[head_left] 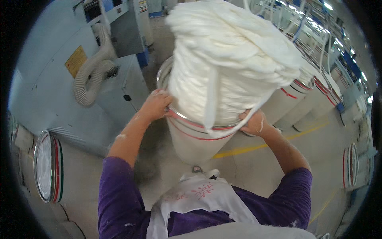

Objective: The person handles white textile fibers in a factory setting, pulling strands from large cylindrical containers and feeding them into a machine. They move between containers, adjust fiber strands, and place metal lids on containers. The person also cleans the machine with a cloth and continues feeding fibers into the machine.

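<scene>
one tall off-white can (pixel 195 148) stands at the centre of the frame, and it's loaded: a heaped pile of white fibre (pixel 234 51) swells well above its rim (pixel 187 119) to the top edge. here's the left grip (pixel 157 104), curled over the rim left of centre, holding on. over at centre-right, the right grip (pixel 255 122) is against the rim, partly behind a loose strand (pixel 211 95) that droops down the front; how firmly it holds, one cannot tell. the step in hand looks like steadying or guiding the can. the next move probably calls for even pressure from both sides, strand untrapped.
</scene>
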Motion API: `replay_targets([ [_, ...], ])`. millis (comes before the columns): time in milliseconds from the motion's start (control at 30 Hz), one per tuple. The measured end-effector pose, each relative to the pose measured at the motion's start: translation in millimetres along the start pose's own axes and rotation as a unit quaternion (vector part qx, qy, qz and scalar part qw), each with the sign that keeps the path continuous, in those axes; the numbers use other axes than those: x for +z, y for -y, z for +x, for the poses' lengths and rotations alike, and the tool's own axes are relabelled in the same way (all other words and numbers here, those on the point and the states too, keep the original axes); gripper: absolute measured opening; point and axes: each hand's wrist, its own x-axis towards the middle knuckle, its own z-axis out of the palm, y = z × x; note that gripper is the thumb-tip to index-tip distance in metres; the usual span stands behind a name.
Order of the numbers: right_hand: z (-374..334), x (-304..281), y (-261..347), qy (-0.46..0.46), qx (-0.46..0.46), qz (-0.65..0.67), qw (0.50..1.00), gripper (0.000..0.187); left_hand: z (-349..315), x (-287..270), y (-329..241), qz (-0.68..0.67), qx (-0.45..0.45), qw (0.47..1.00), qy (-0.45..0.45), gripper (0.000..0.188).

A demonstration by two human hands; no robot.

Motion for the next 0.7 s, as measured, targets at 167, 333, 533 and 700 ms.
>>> replay_targets([
  [167, 34.3, 24.9, -30.6, -0.054, -0.011, -0.043, 0.998, 0.04, 49.0, 20.9, 42.9, -0.013, 0.003, 0.998, -0.058, 0.055],
  [333, 58.8, 33.2, -59.1, -0.103, 0.002, 0.031, 0.994, 0.036, 102.2, 25.7, 55.8, -0.025, 0.044, 0.999, -0.008, 0.072],
  [533, 70.4, 46.1, -73.7, -0.138, 0.03, 0.022, 0.99, 0.031, 143.1, 73.6, 54.2, -0.144, 0.091, 0.979, -0.11, 0.063],
  [700, 90.5, 50.9, -40.3, -0.178, 0.098, -0.012, 0.979, 0.029, 174.8, 85.8, 107.8, -0.195, 0.195, 0.954, -0.119, 0.063],
])
